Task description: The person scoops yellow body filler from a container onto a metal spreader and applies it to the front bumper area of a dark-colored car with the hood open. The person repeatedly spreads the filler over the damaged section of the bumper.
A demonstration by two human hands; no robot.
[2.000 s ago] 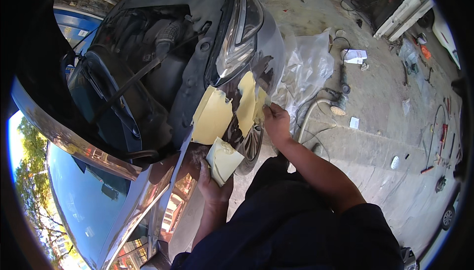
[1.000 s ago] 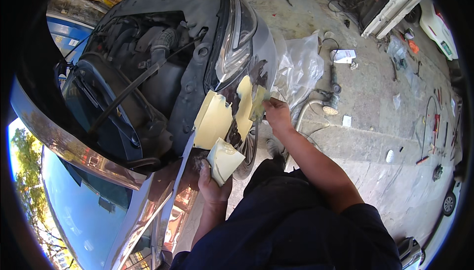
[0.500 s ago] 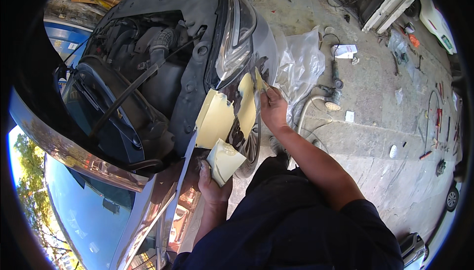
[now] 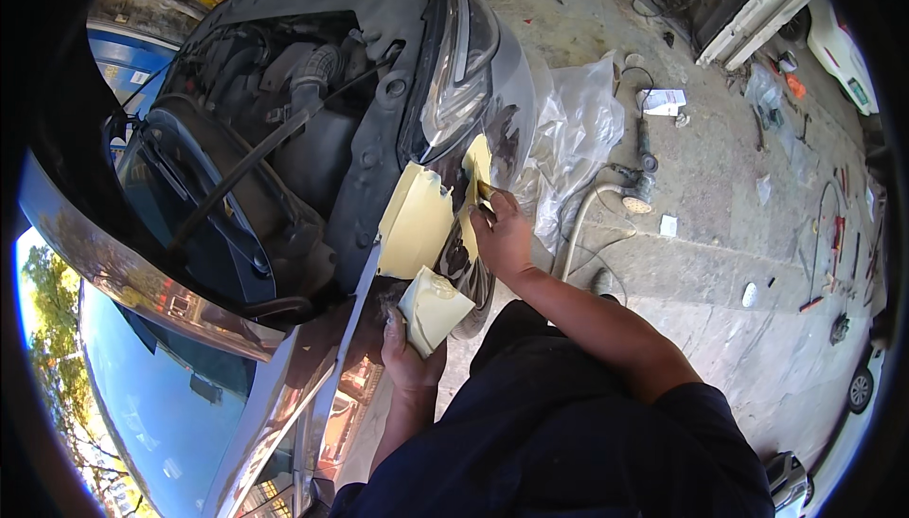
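Observation:
My left hand (image 4: 409, 359) grips a squarish board (image 4: 437, 308) loaded with cream-coloured body filler, held low beside the car's fender. Fingers of my right hand (image 4: 504, 241) pinch a filler spreader (image 4: 485, 192), mostly hidden by the hand, against the narrower filler patch (image 4: 478, 156) below the headlight (image 4: 460, 92). To its left, a broad cream filler patch (image 4: 415, 223) covers the fender top. Dark, bare-looking panel shows between the two patches.
The raised hood (image 4: 142, 267) leaves the engine bay (image 4: 303, 92) exposed, with a prop rod (image 4: 251, 172) across it. Crumpled clear plastic sheeting (image 4: 579, 120), a sander (image 4: 642, 172) with a hose, and papers (image 4: 663, 101) lie on the concrete floor.
My right hand and the spreader have moved left and toward me, down along the narrower patch. My left hand and the board have stayed nearly still.

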